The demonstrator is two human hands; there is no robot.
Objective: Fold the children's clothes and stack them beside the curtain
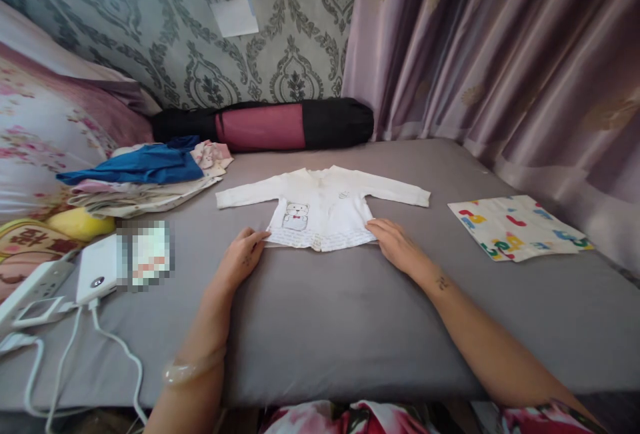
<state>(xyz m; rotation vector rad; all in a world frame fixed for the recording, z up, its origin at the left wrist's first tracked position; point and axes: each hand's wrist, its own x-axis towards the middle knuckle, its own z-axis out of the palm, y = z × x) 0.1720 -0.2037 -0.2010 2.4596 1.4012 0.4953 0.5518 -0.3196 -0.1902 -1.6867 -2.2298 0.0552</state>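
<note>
Shirt point(327, 211) lies flat, front up, mid-bed on the grey sheet point(325, 334), collar away from the person, hem nearest. Both sleeves run straight out to the sides, prob. so no part is bunched or trapped under the body. Hem faces the person, so 2 hands can get at its 2 corners w/o crossing the fabric.

The bare sheet around it gives room to work. Clothes pile point(140, 167) sits off to the L, just beyond the L cuff; printed cloth point(517, 227) lies flat on the R, well apart from the R cuff. Both look set aside so as not to get mixed up w/ the shirt. Power bank point(100, 267) & power strip point(37, 294) are at far L, cables running to the near edge, clear of the fabric.

L hand point(247, 254): nearly closed, fingertips pinching the hem corner on the bear-print side. R hand point(397, 247): fingers together, slightly curved, closed on the opp. corner; thumb hidden, so grip strength can't be told. Hem looks about level btwn them, prob. held to straighten it.
</note>
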